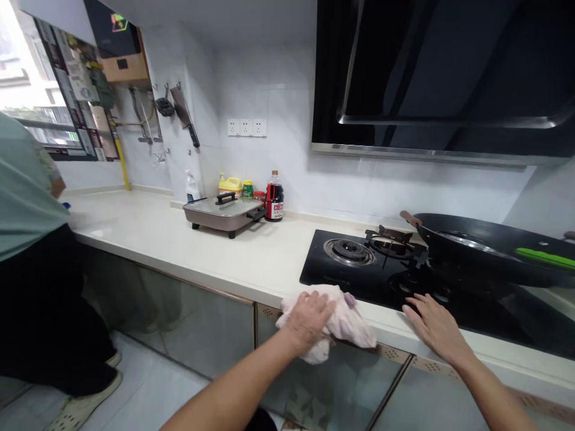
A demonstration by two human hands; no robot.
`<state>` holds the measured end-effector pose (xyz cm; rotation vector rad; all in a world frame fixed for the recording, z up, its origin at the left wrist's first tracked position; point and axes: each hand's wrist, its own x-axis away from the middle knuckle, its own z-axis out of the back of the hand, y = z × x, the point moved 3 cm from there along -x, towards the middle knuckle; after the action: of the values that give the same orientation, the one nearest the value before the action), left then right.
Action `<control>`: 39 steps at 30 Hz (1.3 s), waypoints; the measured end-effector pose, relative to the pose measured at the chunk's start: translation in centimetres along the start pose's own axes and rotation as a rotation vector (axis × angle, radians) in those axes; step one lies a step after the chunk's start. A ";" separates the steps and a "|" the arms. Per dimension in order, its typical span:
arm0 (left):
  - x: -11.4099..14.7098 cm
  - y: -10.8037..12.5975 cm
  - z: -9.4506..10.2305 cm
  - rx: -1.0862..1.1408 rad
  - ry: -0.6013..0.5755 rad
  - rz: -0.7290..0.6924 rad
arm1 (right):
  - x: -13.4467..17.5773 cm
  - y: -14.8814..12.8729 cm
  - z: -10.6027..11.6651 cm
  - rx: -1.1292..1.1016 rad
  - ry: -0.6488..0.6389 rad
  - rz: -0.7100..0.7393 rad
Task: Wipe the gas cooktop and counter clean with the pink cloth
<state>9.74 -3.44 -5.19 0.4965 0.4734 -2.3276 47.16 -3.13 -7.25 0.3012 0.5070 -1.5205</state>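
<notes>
My left hand (309, 317) presses a pale pink cloth (345, 317) against the front edge of the white counter (242, 263), its fingers bent over the fabric. Part of the cloth hangs down over the cabinet front. To the right, my right hand (433, 326) rests at the counter's edge with fingers apart and nothing in it. Its fingertips reach the front of the black gas stove (359, 281), close to the control knobs (442, 294).
A large wok (485, 257) with a green-handled utensil (545, 257) sits on the stove's right side. An electric pan with a lid (224, 209) stands left, beside a sauce bottle (275, 197). The range hood (431, 78) hangs above. Another person (31, 191) stands at far left.
</notes>
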 end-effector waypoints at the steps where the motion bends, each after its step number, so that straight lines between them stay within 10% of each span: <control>1: 1.2 -2.1 0.5 0.006 -0.014 0.021 | 0.1 0.0 -0.1 -0.015 -0.016 -0.005; 9: 11.2 -17.9 5.2 -0.113 -0.112 0.381 | 0.1 -0.4 0.0 -0.042 -0.059 -0.005; 14: 14.6 -22.5 7.2 -0.245 -0.161 0.662 | 0.3 -1.4 0.4 -0.017 -0.038 -0.021; 19: 13.0 -19.4 6.5 -0.293 -0.129 0.685 | 0.3 -2.2 0.6 -0.026 -0.045 -0.006; 29: 3.4 -3.5 -0.3 -0.078 0.018 0.264 | 0.2 -1.3 0.0 -0.058 -0.073 -0.038; 34: 2.0 -4.3 1.9 -0.050 -0.011 0.082 | 0.0 -1.5 0.4 -0.086 -0.055 -0.027; 39: 0.3 -7.2 6.0 0.135 -0.132 0.271 | 0.0 -2.1 1.2 -0.114 -0.054 -0.045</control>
<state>3.18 -1.45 1.24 0.4375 0.1745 -2.1216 45.19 -3.78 -5.95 0.1607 0.5580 -1.5333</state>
